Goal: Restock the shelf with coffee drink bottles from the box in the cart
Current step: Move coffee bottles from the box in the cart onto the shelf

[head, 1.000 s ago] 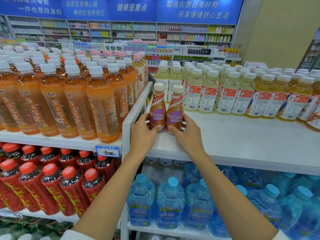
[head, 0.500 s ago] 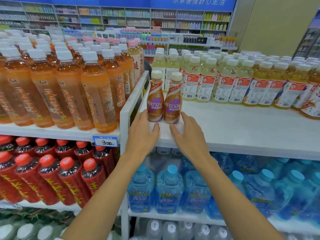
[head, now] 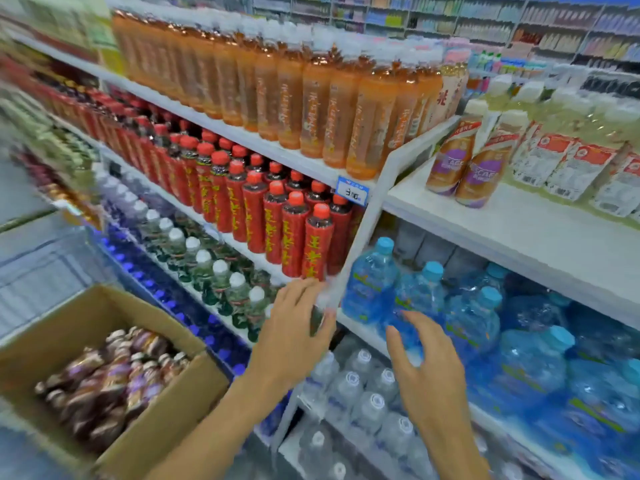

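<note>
Cardboard sits nearest me: the box [head: 166,410] at lower left, top open, with the boxed bottles [head: 114,372] crowded toward its near side. They are too blurred for me to say how they lie.

Just right of the box's far corner hangs my left hand [head: 294,341]. It is empty, fingers nearly straight and a little apart, tips close to the front edge of the board under the red bottles [head: 294,233]. My right hand [head: 426,372] floats beside it, also empty, fingers loosely bent and spread, in front of the blue jugs [head: 370,282]. I see open air between both hands and the box rim.

A white post [head: 367,237] climbs between the two bays. Higher up on its right, the shelf [head: 519,233] carries the coffee pair [head: 481,174] upright and side by side at its front left corner, close to the post. Bare white board runs along the front edge to their right. Yellow bottles [head: 571,157] line up behind them.

Left of the post, orange bottles [head: 367,126] stand right at their board's edge, above a price tag [head: 352,191].
</note>
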{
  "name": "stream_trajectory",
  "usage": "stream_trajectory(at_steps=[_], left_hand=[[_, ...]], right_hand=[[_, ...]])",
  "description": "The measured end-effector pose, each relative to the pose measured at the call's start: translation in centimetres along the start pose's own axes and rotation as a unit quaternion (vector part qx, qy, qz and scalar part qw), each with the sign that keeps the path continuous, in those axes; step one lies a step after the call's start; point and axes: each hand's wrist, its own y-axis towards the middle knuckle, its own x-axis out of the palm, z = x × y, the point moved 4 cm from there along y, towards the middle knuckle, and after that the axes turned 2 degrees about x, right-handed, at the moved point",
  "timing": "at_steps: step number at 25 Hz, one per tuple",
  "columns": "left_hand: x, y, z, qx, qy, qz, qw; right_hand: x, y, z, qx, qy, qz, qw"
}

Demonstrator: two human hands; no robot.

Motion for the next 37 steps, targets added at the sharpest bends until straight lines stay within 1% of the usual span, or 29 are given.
stream_trajectory(at_steps=[2,6,7,9,10,11,12,13,14,15,16,17,19,22,25,27,29,32,34,37], left_hand=[[-0.9,-6.1,-3.0,-0.065,0.017,-0.014,0.998],[-3.5,-17.6,-8.8,-0.193,0.045,-0.022,0.98],[-4.2,-19.9,-10.0,-0.219,0.052,-0.019,0.974],[-5.5,-23.9,-12.3,-0.275,0.051,0.001,0.96],[-6.1,-25.6,-13.4,-0.306,0.049,0.01,0.951],[-6.7,-27.0,-14.3,-0.326,0.052,0.03,0.943],[-7.3,-28.0,-15.1,-0.349,0.048,0.039,0.935],[-8.3,-29.0,-16.0,-0.38,0.042,0.047,0.923],[-9.0,-29.8,-16.9,-0.413,0.035,0.048,0.909],[-9.8,-30.2,-17.9,-0.427,0.034,0.054,0.902],[-10.5,-30.5,-19.1,-0.434,0.031,0.064,0.898],[-11.0,-30.7,-20.5,-0.447,0.023,0.063,0.892],[-11.9,-30.5,-24.1,-0.466,0.023,0.039,0.884],[-13.4,-29.7,-30.1,-0.478,-0.003,0.02,0.878],[-14.9,-27.1,-36.6,-0.47,-0.029,-0.024,0.882],[-15.3,-24.0,-40.3,-0.457,-0.041,-0.047,0.887],[-15.2,-20.8,-44.2,-0.449,-0.042,-0.065,0.89],[-13.4,-17.4,-50.8,-0.462,-0.033,-0.114,0.879],[-11.5,-16.1,-54.8,-0.477,-0.038,-0.134,0.868],[-8.5,-15.6,-59.1,-0.531,-0.049,-0.136,0.835]], right_hand=[[3.4,-3.8,0.9,0.027,0.018,-0.047,0.998],[10.4,-10.4,2.3,0.06,0.027,-0.178,0.982],[11.7,-11.6,2.5,0.06,0.018,-0.205,0.977],[15.0,-13.8,3.0,0.06,-0.02,-0.282,0.957],[16.3,-14.6,3.1,0.053,-0.047,-0.295,0.953],[17.7,-15.2,3.6,0.045,-0.062,-0.273,0.959],[19.1,-16.0,4.0,0.065,-0.072,-0.272,0.957],[20.5,-17.0,3.7,0.099,-0.053,-0.275,0.955],[22.2,-17.6,3.1,0.107,-0.034,-0.283,0.953],[23.4,-18.0,1.9,0.099,-0.029,-0.297,0.949],[24.1,-18.0,-0.3,0.093,-0.014,-0.313,0.945],[25.2,-17.9,-1.8,0.112,-0.006,-0.321,0.94],[28.2,-17.4,-4.6,0.146,-0.01,-0.346,0.927],[33.1,-17.0,-7.9,0.124,-0.065,-0.369,0.919],[38.2,-16.0,-11.1,0.115,-0.104,-0.388,0.909],[41.5,-14.9,-13.1,0.112,-0.133,-0.418,0.892],[44.9,-13.8,-14.7,0.116,-0.135,-0.433,0.884],[50.7,-12.2,-15.5,0.117,-0.137,-0.442,0.879],[54.9,-11.6,-14.9,0.155,-0.151,-0.458,0.862],[60.3,-11.9,-12.4,0.211,-0.187,-0.483,0.829]])
